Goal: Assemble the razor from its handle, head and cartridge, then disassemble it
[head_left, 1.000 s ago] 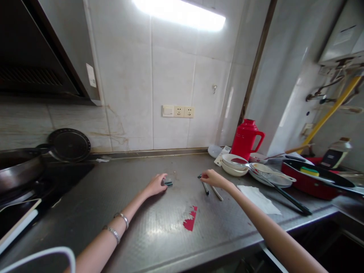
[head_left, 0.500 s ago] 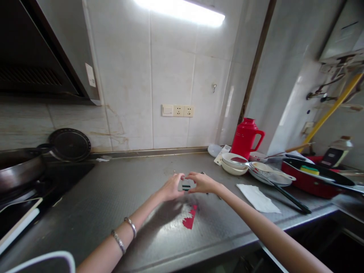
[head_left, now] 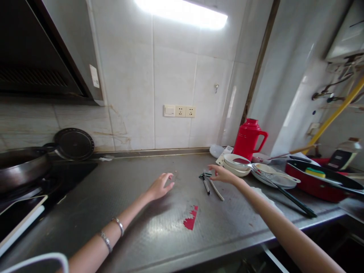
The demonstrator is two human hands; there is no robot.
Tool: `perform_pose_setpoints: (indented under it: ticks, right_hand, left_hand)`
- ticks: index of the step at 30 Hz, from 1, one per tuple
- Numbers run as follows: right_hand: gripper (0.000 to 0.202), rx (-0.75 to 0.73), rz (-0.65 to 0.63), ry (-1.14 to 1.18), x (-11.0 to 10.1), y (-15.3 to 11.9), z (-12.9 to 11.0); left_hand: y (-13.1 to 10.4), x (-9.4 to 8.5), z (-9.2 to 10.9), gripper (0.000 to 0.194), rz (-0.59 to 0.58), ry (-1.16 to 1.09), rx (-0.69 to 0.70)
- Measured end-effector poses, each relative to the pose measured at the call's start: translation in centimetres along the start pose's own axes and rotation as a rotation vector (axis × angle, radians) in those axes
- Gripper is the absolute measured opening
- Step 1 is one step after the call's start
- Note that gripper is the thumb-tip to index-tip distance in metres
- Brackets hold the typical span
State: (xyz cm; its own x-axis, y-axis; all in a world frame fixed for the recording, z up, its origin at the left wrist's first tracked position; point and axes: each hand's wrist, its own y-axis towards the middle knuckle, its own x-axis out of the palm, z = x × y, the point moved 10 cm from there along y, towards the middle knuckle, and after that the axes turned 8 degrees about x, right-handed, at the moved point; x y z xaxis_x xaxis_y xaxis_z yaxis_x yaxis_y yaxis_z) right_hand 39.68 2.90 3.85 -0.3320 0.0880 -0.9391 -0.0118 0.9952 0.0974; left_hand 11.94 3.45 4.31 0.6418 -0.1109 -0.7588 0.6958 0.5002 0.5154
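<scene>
My left hand (head_left: pixel 159 186) hovers over the grey metal counter (head_left: pixel 136 227), thumb and fingers apart with nothing seen between them. Two bracelets circle that wrist. My right hand (head_left: pixel 222 174) is farther right, its thumb and forefinger spread beside a small group of thin tools. One of these is a slim black-and-grey tool (head_left: pixel 206 185); another is a pale, curved strip (head_left: pixel 216 190). Dark green parts show at their upper ends, though their kind is unclear. A torn red patch (head_left: pixel 191 219) lies flat on the counter, nearer to me.
Stacked bowls (head_left: pixel 236 167), a red thermos jug (head_left: pixel 248 138) and a red pan (head_left: pixel 318 185) stand on the right. A white tissue (head_left: pixel 265 199) lies partly under my right forearm. At left, a steel pot (head_left: pixel 22 167) sits on the stove, near a round black lid (head_left: pixel 74 144).
My hands were close together around a small dark-striped thing; now they are apart. The left has moved left, the right has moved right. The thin tools, mostly covered before, now show.
</scene>
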Motion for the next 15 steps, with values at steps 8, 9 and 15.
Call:
perform_pose_setpoints:
  ticks: [8,9,15]
  right_hand:
    - [0.076,0.116,-0.177,-0.089,1.8,0.6,7.6]
    - [0.077,0.115,-0.192,-0.094,2.1,0.7,7.7]
    - [0.081,0.123,-0.243,-0.099,3.1,0.6,7.7]
  left_hand:
    - [-2.8,-2.9,-5.5,0.031,0.117,0.114,-0.124]
    - [-3.0,-3.3,-5.6,0.032,0.150,0.132,-0.129]
    - [-3.7,-3.5,-6.1,0.034,0.190,0.196,-0.152]
